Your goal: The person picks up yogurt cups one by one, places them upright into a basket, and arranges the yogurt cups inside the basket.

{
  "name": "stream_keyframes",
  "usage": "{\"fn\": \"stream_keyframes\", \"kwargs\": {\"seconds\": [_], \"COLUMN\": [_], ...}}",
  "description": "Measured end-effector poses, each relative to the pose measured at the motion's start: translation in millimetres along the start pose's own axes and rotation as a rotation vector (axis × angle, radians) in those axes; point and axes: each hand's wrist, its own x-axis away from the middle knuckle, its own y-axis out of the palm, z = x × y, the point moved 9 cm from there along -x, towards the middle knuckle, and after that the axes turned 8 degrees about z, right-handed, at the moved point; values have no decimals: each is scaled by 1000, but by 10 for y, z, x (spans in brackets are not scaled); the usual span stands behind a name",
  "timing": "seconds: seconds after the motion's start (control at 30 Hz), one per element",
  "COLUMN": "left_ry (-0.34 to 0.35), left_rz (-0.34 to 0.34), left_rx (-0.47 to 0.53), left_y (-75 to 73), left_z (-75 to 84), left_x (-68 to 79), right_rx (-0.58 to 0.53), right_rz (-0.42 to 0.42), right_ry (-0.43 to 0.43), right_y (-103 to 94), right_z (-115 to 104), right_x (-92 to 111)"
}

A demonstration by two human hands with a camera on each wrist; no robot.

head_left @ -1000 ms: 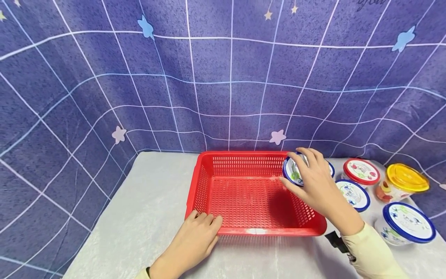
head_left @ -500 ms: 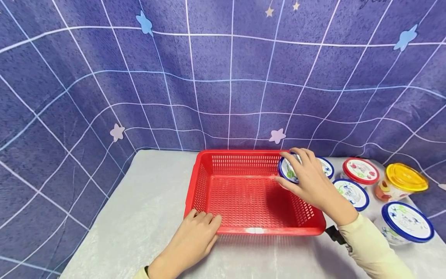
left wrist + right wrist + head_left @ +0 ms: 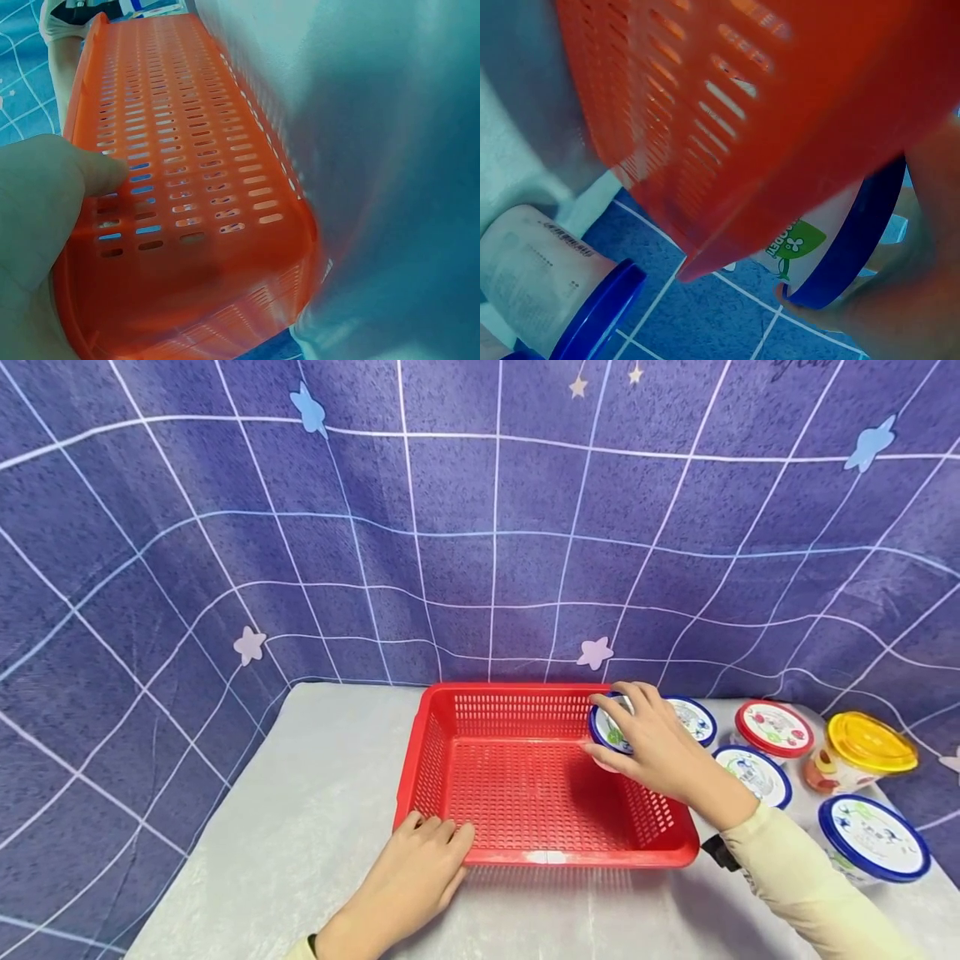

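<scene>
A red perforated plastic basket (image 3: pixel 555 858) stands on the grey-white table. My left hand (image 3: pixel 420 881) grips its front rim near the left corner, fingers over the edge; in the left wrist view the thumb (image 3: pixel 105 174) presses against the outer wall. My right hand (image 3: pixel 663 747) holds a round plastic tub (image 3: pixel 609 737) by its blue-rimmed lid, over the basket's right back corner. The right wrist view shows this tub's blue lid (image 3: pixel 855 232) beside the basket wall, with a green leaf print on the side. My right palm and fingers hide part of the lid.
Right of the basket stand several lidded tubs: blue-lidded ones (image 3: pixel 873 837), a red-lidded one (image 3: pixel 776 728) and one with a yellow lid (image 3: pixel 873 743). A purple-blue curtain (image 3: pixel 495 568) with white lines and stars hangs behind and left of the table.
My right hand has moved left with the tub, farther over the basket's right end, uncovering another blue-lidded tub behind it. My left hand stays on the rim.
</scene>
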Motion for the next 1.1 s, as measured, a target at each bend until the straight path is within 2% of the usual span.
{"fn": "stream_keyframes", "kwargs": {"seconds": [0.2,0.73,1.1], "left_ry": [3,-1,1], "left_rz": [4,-12,-18], "left_rx": [-5,4,10], "left_y": [-11,0,-12], "left_z": [-10,-6,-2], "left_x": [7,-5,-11], "right_rx": [3,-16,1], "right_rz": [-34,-121,-122], "right_ry": [-21,-2,-48], "right_y": [61,244,324], "right_z": [-21,57,59], "right_x": [-40,-31,-46]}}
